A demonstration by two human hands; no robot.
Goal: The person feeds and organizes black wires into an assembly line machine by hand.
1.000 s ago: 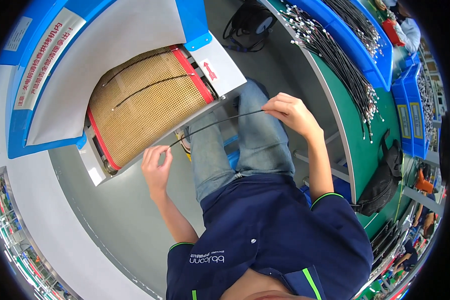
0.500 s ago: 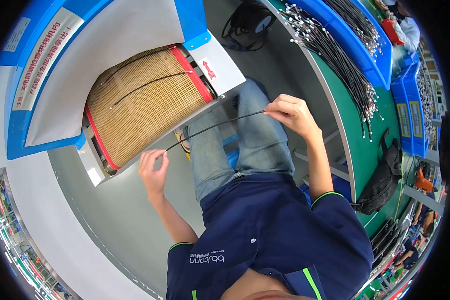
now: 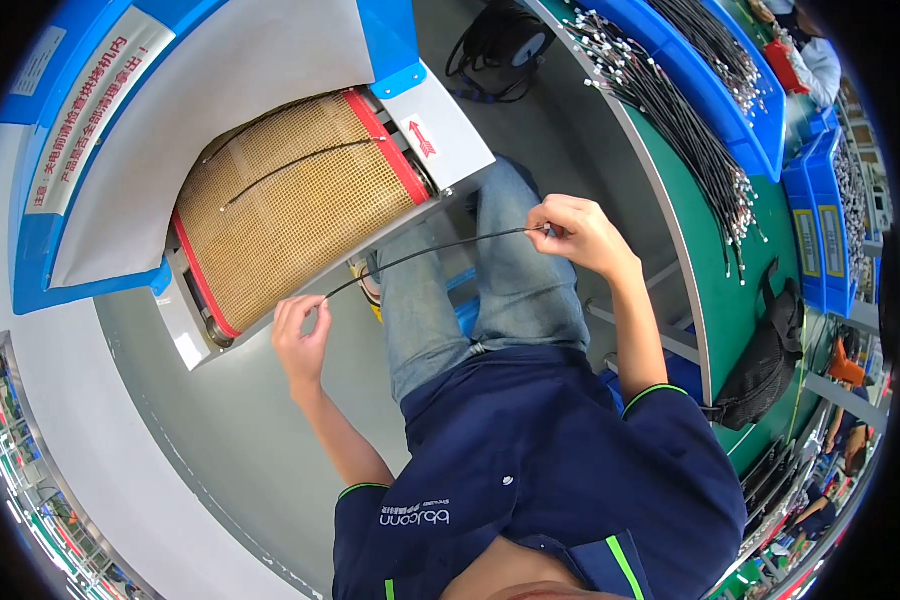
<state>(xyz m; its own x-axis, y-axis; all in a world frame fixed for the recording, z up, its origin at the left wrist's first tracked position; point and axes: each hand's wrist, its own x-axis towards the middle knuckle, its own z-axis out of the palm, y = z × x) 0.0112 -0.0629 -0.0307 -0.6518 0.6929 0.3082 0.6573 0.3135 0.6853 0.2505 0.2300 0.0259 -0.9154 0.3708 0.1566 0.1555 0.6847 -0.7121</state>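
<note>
A thin black cable [image 3: 420, 254] stretches between my two hands, above my lap. My left hand [image 3: 300, 328] pinches its left end, close to the near edge of the conveyor belt. At the other end, my right hand [image 3: 574, 232] grips the cable between thumb and fingers, and a small tip shows at the fingertips. On the tan mesh conveyor belt [image 3: 270, 245] lies another black cable [image 3: 295, 166] with small light ends. Farther in, one more dark cable [image 3: 232, 137] is partly hidden by the machine's curtain.
The blue machine housing [image 3: 390, 40] and its pale curtain [image 3: 220, 60] arch over the belt. At right, a green table [image 3: 660, 165] bears a bundle of black cables [image 3: 670, 125], blue bins [image 3: 765, 110] and a black bag [image 3: 770, 345]. A cable reel [image 3: 510, 45] sits beyond.
My right fingers have curled and turned at the cable's end, so the tip now shows. My left hand has shifted slightly left. The cables on the belt have moved slightly farther in.
</note>
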